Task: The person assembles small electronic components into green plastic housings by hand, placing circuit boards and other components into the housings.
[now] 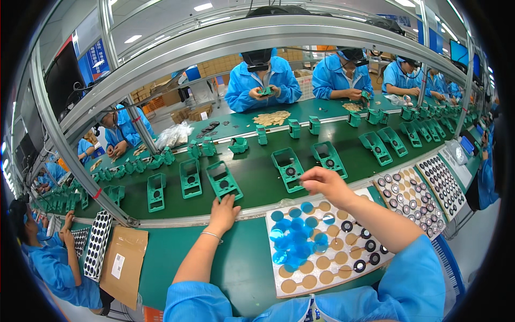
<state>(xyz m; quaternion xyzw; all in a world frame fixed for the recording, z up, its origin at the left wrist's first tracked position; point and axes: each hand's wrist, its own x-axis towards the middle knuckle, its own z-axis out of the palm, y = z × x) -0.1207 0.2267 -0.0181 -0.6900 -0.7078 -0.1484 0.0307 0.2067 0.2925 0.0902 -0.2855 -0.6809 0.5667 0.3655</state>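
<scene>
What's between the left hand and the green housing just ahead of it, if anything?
Nothing visible. The left hand has its fingers right at the near edge of the green housing; whether they touch it is unclear.

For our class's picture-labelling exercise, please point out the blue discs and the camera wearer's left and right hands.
Blue discs [295, 239]: head view, middle of the pile.
Left hand [224, 216]: head view, back of the hand.
Right hand [329, 186]: head view, back of the hand.

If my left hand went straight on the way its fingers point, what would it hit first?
Most likely the green housing just past the left hand's fingertips; they may already touch its near edge, depth is unclear.
</scene>
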